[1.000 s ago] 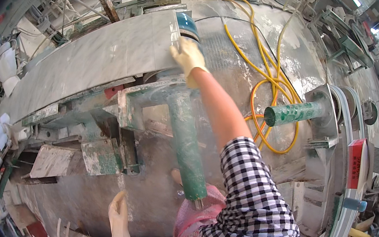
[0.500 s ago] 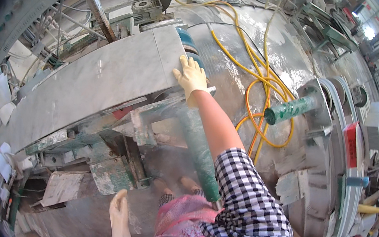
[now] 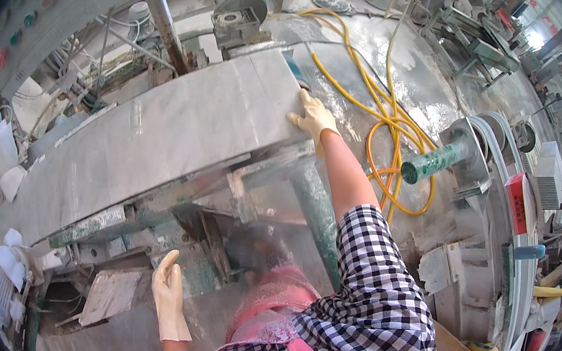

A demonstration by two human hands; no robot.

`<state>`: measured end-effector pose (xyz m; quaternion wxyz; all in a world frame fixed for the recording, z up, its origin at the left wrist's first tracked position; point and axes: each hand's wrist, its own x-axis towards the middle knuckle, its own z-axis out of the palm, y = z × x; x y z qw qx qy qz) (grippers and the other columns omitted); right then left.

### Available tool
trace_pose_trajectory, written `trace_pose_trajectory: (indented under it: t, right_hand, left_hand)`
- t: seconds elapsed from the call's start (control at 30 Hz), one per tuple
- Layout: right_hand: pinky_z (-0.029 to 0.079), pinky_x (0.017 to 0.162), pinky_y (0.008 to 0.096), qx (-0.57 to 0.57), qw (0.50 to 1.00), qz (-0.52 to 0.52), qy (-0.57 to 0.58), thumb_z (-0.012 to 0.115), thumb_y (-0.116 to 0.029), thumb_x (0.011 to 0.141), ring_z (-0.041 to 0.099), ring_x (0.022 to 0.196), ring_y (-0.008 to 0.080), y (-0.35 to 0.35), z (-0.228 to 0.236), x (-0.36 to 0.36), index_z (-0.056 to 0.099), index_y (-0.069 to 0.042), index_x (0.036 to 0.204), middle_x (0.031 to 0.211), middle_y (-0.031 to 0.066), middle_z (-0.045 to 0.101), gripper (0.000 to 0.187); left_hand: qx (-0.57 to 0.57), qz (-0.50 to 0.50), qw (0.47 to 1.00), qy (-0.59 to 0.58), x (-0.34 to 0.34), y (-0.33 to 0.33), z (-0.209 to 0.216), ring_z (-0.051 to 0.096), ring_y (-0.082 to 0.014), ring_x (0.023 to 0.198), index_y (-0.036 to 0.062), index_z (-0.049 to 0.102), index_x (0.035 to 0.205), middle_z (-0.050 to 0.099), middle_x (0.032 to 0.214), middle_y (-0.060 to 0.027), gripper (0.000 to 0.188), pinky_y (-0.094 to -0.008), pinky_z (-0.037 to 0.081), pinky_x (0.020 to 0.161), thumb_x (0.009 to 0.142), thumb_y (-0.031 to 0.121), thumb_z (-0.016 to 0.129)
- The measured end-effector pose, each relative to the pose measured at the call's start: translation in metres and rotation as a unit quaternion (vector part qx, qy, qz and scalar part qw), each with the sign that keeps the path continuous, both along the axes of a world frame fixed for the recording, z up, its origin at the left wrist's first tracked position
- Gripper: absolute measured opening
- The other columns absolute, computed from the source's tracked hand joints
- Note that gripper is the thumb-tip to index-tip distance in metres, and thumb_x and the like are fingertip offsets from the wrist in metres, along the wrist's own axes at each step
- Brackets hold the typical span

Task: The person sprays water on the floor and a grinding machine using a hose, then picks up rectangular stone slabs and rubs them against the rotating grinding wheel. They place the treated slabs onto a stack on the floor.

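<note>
At far left, crumpled white sheets (image 3: 2, 153) hang beside a long pale grey slab (image 3: 150, 135). The slab stretches rightward across the upper middle, lying on a worn, dirty machine frame (image 3: 108, 225). Below the frame's front, the left hand (image 3: 169, 294), in a cream glove, is half open with its fingers loosely bent upward; it has hold of nothing and is apart from the slab. In the middle, a pink apron (image 3: 272, 306) covers a checked shirt (image 3: 372, 290). Farther right, the right hand (image 3: 316, 118), also gloved, is spread open at the slab's right end, touching its edge without closing around it. A blue roller (image 3: 297, 72) shows just beyond that end. Next come a looped yellow hose (image 3: 392, 120) on the floor (image 3: 424, 81) and a green pipe (image 3: 430, 163).
</note>
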<state>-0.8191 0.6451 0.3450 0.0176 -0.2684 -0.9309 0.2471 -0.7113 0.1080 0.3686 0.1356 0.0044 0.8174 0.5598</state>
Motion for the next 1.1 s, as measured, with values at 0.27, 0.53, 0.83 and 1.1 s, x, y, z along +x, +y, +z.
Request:
trace_pose_trajectory:
  t: [0.27, 0.53, 0.83, 1.1]
  right_hand:
    - [0.049, 0.103, 0.0419, -0.089, 0.975, -0.061, 0.195, 0.085, -0.029, 0.077, 0.060, 0.123, 0.0388, 0.017, -0.012, -0.055, 0.052, -0.006, 0.141, 0.131, 0.0252, 0.062, 0.075]
    - [0.050, 0.100, 0.0439, -0.286, 0.939, -0.044, 0.185, 0.073, -0.018, 0.077, 0.061, 0.121, 0.0385, 0.061, -0.001, -0.082, 0.053, -0.006, 0.141, 0.132, 0.0249, 0.061, 0.067]
    - [0.055, 0.081, 0.0420, -0.294, 0.937, 0.026, 0.185, 0.067, -0.013, 0.080, 0.068, 0.088, 0.0414, 0.023, 0.035, -0.053, 0.067, 0.005, 0.105, 0.101, 0.0268, 0.068, 0.031]
    - [0.051, 0.086, 0.0466, -0.121, 0.979, 0.041, 0.157, 0.067, -0.016, 0.083, 0.065, 0.102, 0.0450, 0.038, 0.039, -0.041, 0.065, 0.000, 0.112, 0.104, 0.0278, 0.068, 0.033]
  left_hand:
    - [-0.062, -0.169, 0.960, 0.213, -0.116, 0.146, 0.038, 0.064, -0.0282, 0.118, 0.0075, 0.071, 0.125, 0.070, 0.124, -0.0148, 0.032, -0.0391, 0.047, 0.104, 0.094, 0.015, 0.066]
    - [-0.121, -0.263, 0.916, 0.279, -0.221, 0.292, -0.036, 0.055, -0.0360, 0.130, 0.0063, 0.060, 0.137, 0.061, 0.138, -0.0200, 0.052, -0.0456, 0.042, 0.111, 0.088, 0.022, 0.070]
    - [-0.281, -0.172, 0.872, 0.363, -0.233, 0.388, -0.048, 0.043, -0.0399, 0.141, -0.0033, 0.051, 0.142, 0.050, 0.148, -0.0240, 0.079, -0.0485, 0.028, 0.121, 0.081, 0.039, 0.077]
    - [-0.461, -0.137, 0.858, 0.180, -0.233, 0.455, -0.008, 0.023, -0.0325, 0.153, -0.0025, 0.034, 0.155, 0.037, 0.160, -0.0168, 0.109, -0.0624, 0.013, 0.121, 0.077, 0.061, 0.077]
